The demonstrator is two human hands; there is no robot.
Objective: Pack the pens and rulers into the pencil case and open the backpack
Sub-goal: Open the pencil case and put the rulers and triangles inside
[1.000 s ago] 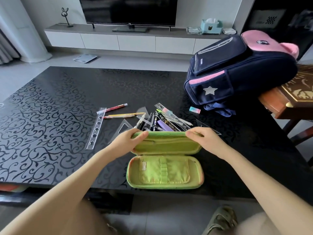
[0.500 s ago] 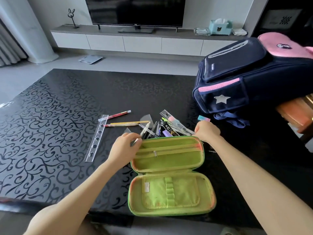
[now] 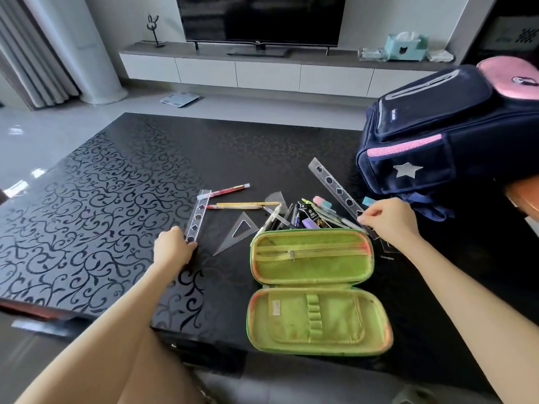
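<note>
The green pencil case (image 3: 313, 290) lies wide open and empty near the table's front edge. Behind it sits a heap of pens (image 3: 306, 217). My left hand (image 3: 173, 247) pinches the near end of a clear stencil ruler (image 3: 198, 218) that lies flat on the table. My right hand (image 3: 388, 218) grips a second clear stencil ruler (image 3: 335, 189) by its near end, its far end raised and pointing back left. A clear set square (image 3: 236, 234) rests between the hands. The navy and pink backpack (image 3: 455, 132) lies zipped shut at the right.
The black patterned table (image 3: 102, 199) carries a red pen (image 3: 227, 191) and a yellow pencil (image 3: 245, 205) beyond the left ruler. A small eraser (image 3: 368, 201) lies by the backpack straps. A wooden chair (image 3: 525, 196) stands at the right edge.
Both hands have left the pencil case. The left one moved out left onto the flat ruler; the right one pulled a stencil ruler out of the heap and lifted it.
</note>
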